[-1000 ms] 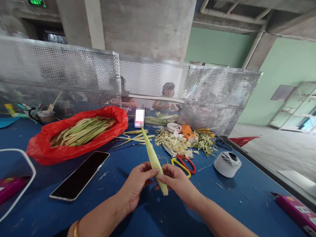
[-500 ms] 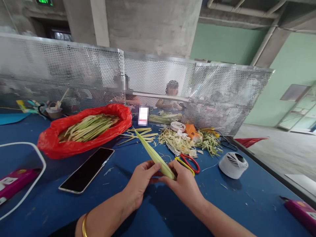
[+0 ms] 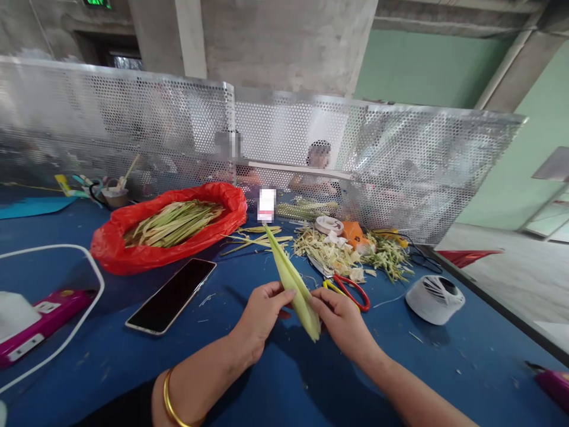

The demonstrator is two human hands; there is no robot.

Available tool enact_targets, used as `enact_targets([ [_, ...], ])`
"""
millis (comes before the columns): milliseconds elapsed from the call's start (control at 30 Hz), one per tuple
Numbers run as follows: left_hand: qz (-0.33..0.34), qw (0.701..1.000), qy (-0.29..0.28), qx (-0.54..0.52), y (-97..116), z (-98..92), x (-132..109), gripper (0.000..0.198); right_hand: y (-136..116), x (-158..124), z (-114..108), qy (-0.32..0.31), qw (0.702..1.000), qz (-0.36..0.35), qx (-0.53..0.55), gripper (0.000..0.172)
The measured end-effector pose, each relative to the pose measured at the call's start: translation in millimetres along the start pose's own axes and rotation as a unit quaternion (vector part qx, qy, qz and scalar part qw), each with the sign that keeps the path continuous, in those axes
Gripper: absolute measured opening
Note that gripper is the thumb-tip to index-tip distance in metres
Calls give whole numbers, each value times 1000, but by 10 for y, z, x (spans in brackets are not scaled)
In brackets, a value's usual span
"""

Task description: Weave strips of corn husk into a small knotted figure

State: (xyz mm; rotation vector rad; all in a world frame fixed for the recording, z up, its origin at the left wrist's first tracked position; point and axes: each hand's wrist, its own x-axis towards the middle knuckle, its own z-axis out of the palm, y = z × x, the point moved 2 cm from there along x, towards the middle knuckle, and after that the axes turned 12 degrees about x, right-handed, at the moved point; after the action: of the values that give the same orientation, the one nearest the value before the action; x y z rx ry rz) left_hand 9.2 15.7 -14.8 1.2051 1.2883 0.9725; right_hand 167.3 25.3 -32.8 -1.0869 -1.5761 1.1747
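Observation:
A pale green corn husk (image 3: 291, 281), long and pointed at its far end, is held above the blue table between both hands. My left hand (image 3: 267, 311) pinches its left edge, thumb on top. The fingers of my right hand (image 3: 340, 317) close on its right edge near the wide lower end. Just beyond the right hand lie scissors (image 3: 351, 292) with red and yellow handles. Dried strips of leaf (image 3: 253, 240) lie past the husk's tip. A red plastic bag (image 3: 169, 228) at the left holds more long strips.
A phone (image 3: 171, 296) lies left of my hands. Shredded scraps (image 3: 329, 252) and a tape roll (image 3: 329, 225) sit behind the scissors, a white thread spool (image 3: 434, 299) at the right. A perforated metal screen (image 3: 288, 130) borders the back, people beyond it. A white cable (image 3: 95, 261) loops by a purple power strip (image 3: 48, 326).
The husk's lower end has spread wider and reaches nearer to me. My right hand has shifted along its right edge. The whole view has swung slightly left.

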Motion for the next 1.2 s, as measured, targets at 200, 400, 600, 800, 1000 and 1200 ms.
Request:
enact_targets([
  [200, -19, 996, -45, -76, -62, 12, 50, 28, 12, 27, 14, 7, 991, 73, 108, 36],
  [400, 3, 990, -86, -108, -96, 29, 81, 32, -26, 1, 53, -42, 989, 99, 100, 22],
  [600, -6, 998, -58, -19, -91, 97, 7, 48, 19, -28, 56, 19, 998, 35, 45, 20],
  [800, -3, 995, -94, -32, -99, 143, 9, 39, 13, -35, 78, 3, 994, 49, 95, 25],
  [1000, -19, 995, -73, -58, -90, 85, 70, 43, -35, 5, -15, 42, 984, 66, 163, 35],
  [1200, -26, 992, -83, -86, -90, 65, 67, 39, -55, 14, -42, 52, 983, 67, 165, 42],
])
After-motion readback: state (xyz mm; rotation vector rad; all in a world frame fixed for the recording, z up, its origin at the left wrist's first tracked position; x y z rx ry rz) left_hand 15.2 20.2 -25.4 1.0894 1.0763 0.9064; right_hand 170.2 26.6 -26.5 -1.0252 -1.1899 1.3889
